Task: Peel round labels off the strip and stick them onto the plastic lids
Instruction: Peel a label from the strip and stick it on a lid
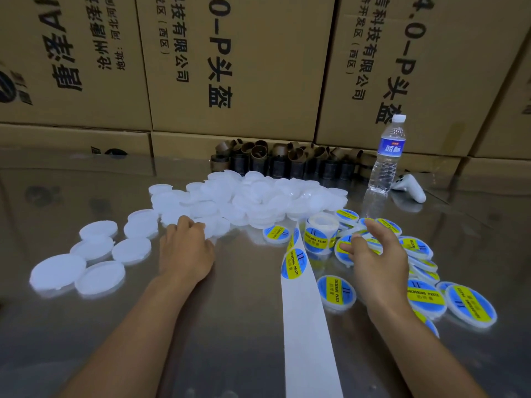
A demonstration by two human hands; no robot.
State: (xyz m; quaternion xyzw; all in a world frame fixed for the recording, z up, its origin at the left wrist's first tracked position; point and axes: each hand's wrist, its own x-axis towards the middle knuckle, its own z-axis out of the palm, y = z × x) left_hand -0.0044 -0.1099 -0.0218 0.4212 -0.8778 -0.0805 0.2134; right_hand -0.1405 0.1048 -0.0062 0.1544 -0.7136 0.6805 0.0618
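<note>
Head view, listed near to far.

1. Table: reflective metal surface, both forearms stretched over it.
2. Backing strip: white, running from the lower edge up to the label roll, which stands on end. One round blue-and-yellow label is on the strip just below the roll.
3. Labelled lids: a cluster at right, overlapping; one lies apart beside the strip, another left of the roll.
4. Right hand: palm down over the labelled lids, fingers spread and loosely bent, thumb over one lid. No grip is visible; contact cannot be told.
5. Left hand: palm down, left of the strip, fingers bent at the near edge of the plain-lid pile. Fingertips are hidden, so whether it grips a lid cannot be told.
6. Plain lids: white, several loose at left; a large heap sits behind the hands.
7. Cardboard cores: brown, bunched behind the heap.
8. Water bottle: upright, right rear, blue label, with a white handheld object just beside it.
9. Cardboard boxes: stacked as a back wall, printed in black.
</note>
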